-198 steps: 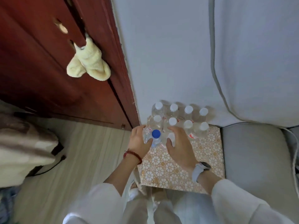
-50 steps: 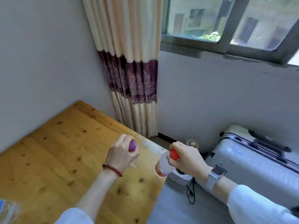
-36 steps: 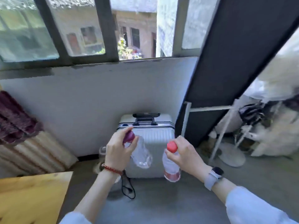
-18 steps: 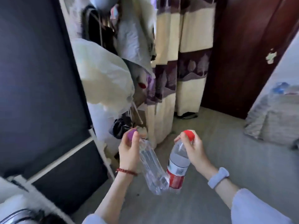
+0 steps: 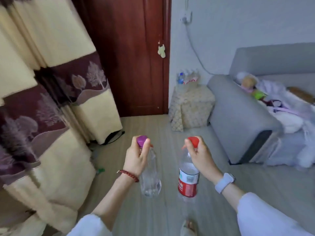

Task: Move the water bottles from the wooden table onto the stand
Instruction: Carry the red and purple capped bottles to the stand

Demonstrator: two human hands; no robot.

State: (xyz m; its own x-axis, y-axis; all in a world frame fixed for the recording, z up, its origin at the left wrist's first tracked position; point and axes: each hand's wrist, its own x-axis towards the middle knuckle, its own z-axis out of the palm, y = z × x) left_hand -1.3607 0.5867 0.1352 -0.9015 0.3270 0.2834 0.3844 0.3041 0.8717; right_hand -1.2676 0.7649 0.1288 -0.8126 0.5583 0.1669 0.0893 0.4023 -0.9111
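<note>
A turn from the dark panel brings the patterned cloth-draped stand [image 5: 193, 101], already crowded with clear plastic bottles [image 5: 187, 78], into view ahead beside the grey sofa [image 5: 238, 120]. Left hand [image 5: 136, 157] grips the purple-capped clear bottle [image 5: 150, 178], right hand [image 5: 200, 155] the red-capped, red-labelled bottle [image 5: 188, 178]; delivery looks imminent.

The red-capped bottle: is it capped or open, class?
Capped: a red cap tops the red-capped bottle where the right hand grips its neck.
</note>
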